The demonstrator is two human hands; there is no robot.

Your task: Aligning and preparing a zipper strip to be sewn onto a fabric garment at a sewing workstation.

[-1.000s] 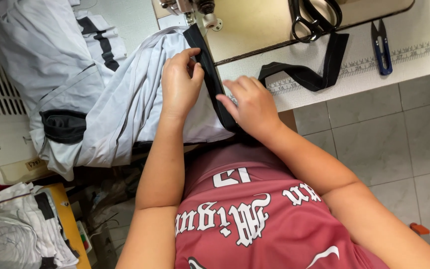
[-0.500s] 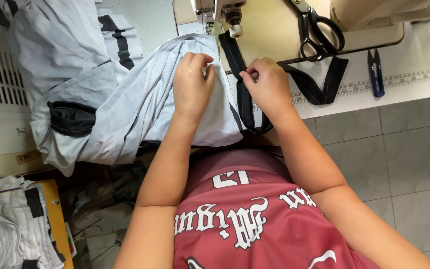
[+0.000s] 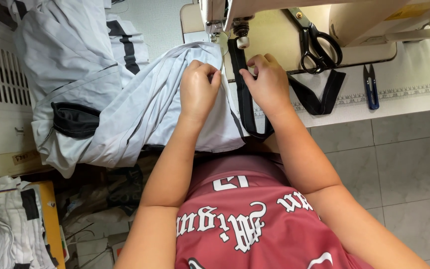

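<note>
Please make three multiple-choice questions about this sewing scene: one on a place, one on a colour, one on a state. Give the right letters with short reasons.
1. Where do the large scissors lie?
A. on the floor tiles
B. on the sewing machine bed, right of the needle
C. on the person's lap

2. What colour is the strap under the right hand?
A. black
B. yellow
C. green

3. How is the left hand placed?
A. hanging free in the air
B. holding the small blue snips
C. resting on the light grey garment, fingers bent at its edge

Answers:
1 B: the scissors rest on the cream machine bed, right of the presser foot.
2 A: the strap runs black from the needle toward the table edge.
3 C: the fingers curl on the grey cloth; the snips lie untouched far to the right.
</note>
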